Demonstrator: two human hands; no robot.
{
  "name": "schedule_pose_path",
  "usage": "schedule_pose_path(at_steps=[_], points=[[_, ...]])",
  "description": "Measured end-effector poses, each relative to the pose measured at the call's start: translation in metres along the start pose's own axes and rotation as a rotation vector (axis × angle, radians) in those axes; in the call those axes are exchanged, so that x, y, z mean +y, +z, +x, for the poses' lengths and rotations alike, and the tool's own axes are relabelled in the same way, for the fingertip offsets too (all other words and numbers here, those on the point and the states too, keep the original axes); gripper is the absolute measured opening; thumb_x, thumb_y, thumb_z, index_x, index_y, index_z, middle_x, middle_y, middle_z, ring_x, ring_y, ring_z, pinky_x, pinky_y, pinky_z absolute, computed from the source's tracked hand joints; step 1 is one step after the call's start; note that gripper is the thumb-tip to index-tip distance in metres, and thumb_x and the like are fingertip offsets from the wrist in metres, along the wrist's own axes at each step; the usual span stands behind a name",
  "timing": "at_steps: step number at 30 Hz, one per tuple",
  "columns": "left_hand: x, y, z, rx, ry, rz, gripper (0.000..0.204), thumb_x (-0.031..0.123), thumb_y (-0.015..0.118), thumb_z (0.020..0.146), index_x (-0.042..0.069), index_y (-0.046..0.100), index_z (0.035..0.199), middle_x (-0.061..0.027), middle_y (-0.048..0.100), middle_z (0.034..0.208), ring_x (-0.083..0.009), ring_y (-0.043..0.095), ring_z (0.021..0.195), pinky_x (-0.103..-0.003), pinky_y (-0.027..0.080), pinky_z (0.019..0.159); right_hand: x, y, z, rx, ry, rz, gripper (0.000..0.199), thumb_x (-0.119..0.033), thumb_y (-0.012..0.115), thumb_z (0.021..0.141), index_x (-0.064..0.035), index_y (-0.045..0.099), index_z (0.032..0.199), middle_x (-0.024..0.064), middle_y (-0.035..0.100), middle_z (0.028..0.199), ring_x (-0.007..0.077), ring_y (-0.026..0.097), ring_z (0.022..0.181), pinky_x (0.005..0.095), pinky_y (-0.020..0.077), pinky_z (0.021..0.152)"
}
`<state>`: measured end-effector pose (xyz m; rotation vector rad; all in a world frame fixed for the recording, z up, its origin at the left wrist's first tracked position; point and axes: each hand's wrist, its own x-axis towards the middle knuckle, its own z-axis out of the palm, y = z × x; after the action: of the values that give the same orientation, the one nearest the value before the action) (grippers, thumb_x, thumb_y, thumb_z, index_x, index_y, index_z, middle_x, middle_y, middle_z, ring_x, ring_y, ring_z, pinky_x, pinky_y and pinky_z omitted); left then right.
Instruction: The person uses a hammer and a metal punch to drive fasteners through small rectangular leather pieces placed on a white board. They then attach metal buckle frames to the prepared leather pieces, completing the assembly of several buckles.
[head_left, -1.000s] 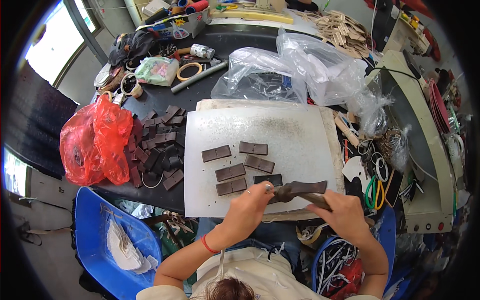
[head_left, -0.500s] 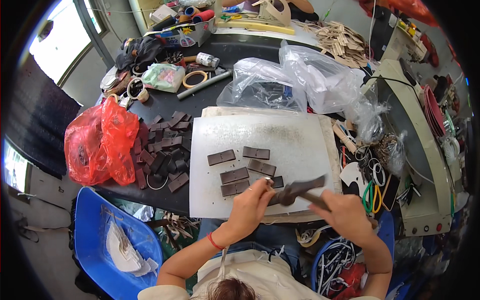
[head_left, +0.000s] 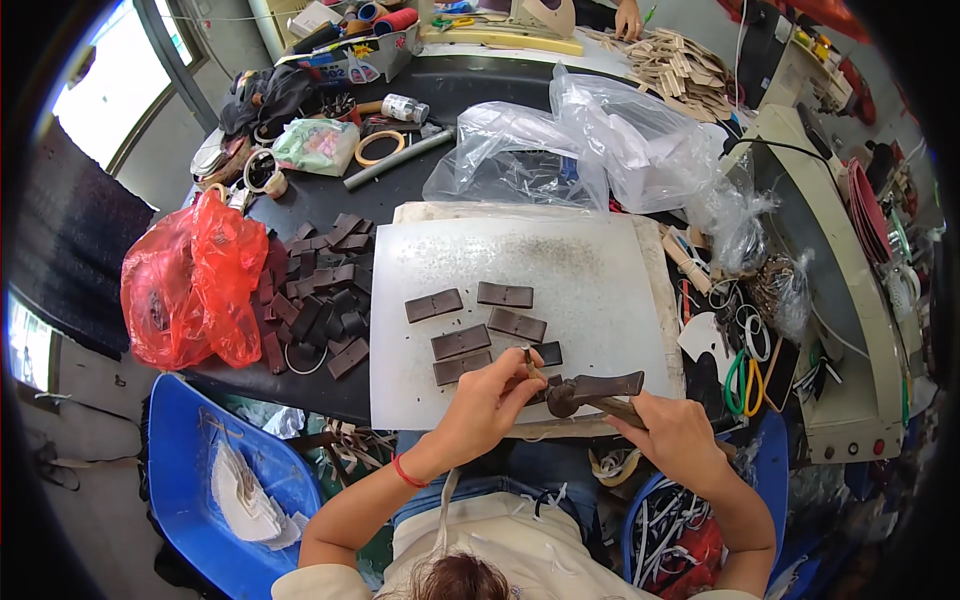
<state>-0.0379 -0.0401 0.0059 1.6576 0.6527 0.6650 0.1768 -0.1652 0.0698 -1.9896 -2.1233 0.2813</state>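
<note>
One hammer [head_left: 606, 387], likely head-heavy and rigid, best held by its handle [head_left: 622, 410], is gripped in the right hand [head_left: 682, 438] above the white board [head_left: 600, 285]; left hand [head_left: 490, 397] pinches a slim tool [head_left: 532, 366].

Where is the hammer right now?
In the head view, the hammer is right of centre, held in the right hand above the white board, just right of the left hand.

Black piece [head_left: 550, 353] (partly behind left hand [head_left: 488, 398])
</note>
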Motion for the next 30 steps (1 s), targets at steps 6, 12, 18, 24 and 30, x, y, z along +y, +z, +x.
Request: schedule_pose_path(at_steps=[6, 12, 18, 24, 30], points=[[0.007, 0.006, -0.008, -0.009, 0.267, 0.416, 0.02, 0.004, 0.061, 0.09, 0.002, 0.052, 0.108, -0.0141, 0.066, 0.091, -0.0322, 0.067, 0.076, -0.034, 0.053, 0.063, -0.01, -0.053, 0.002, 0.474, 0.197, 0.373, 0.03, -0.026, 0.076, 0.08, -0.0015, 0.059, 0.077, 0.0124, 0.055, 0.056, 0.0301, 0.057, 0.05, 0.036, 0.0444, 0.048], [0.004, 0.01, -0.004, 0.022, 0.282, 0.446, 0.024, 0.007, 0.062, 0.09, 0.002, 0.05, 0.11, -0.0146, 0.064, 0.089, -0.0339, 0.064, 0.07, -0.035, 0.051, 0.055, -0.008, -0.036, 0.014, 0.227, -0.1, 0.0, 0.02, -0.016, 0.072, 0.081, -0.0017, 0.059, 0.083, 0.015, 0.06, 0.066, 0.0323, 0.06, 0.055, 0.0396, 0.0458, 0.049], [0.006, 0.018, 0.007, 0.224, 0.04, 0.051, 0.021, 0.002, 0.059, 0.091, 0.0, 0.05, 0.11, -0.0141, 0.062, 0.087, -0.0262, 0.064, 0.071, -0.034, 0.051, 0.064, 0.038, 0.002, 0.003, 0.478, 0.31, -0.125, 0.019, -0.019, 0.071, 0.083, -0.0035, 0.06, 0.09, 0.0148, 0.061, 0.071, 0.0341, 0.061, 0.062, 0.0413, 0.0466, 0.057], [0.002, 0.023, 0.022, 0.096, 0.413, 0.909, 0.061, 0.036, 0.071, 0.081, 0.003, 0.048, 0.127, -0.0165, 0.045, 0.129, -0.0284, 0.048, 0.104, -0.04, 0.039, 0.088, 0.097, 0.042, 0.004, 0.493, 0.607, -0.024, 0.03, -0.017, 0.065, 0.087, -0.0023, 0.06, 0.113, 0.0202, 0.061, 0.11, 0.0363, 0.058, 0.1, 0.0427, 0.0456, 0.083], [-0.014, -0.029, 0.024, 0.087, 0.338, 1.086, 0.076, 0.05, 0.07, 0.077, 0.007, 0.047, 0.134, -0.0133, 0.043, 0.136, -0.0297, 0.045, 0.107, -0.041, 0.036, 0.089, 0.013, 0.074, 0.07, 0.431, -0.085, 0.129, 0.046, -0.026, 0.067, 0.086, -0.0077, 0.056, 0.127, 0.0232, 0.049, 0.13, 0.0406, 0.046, 0.121, 0.0482, 0.0361, 0.102]])
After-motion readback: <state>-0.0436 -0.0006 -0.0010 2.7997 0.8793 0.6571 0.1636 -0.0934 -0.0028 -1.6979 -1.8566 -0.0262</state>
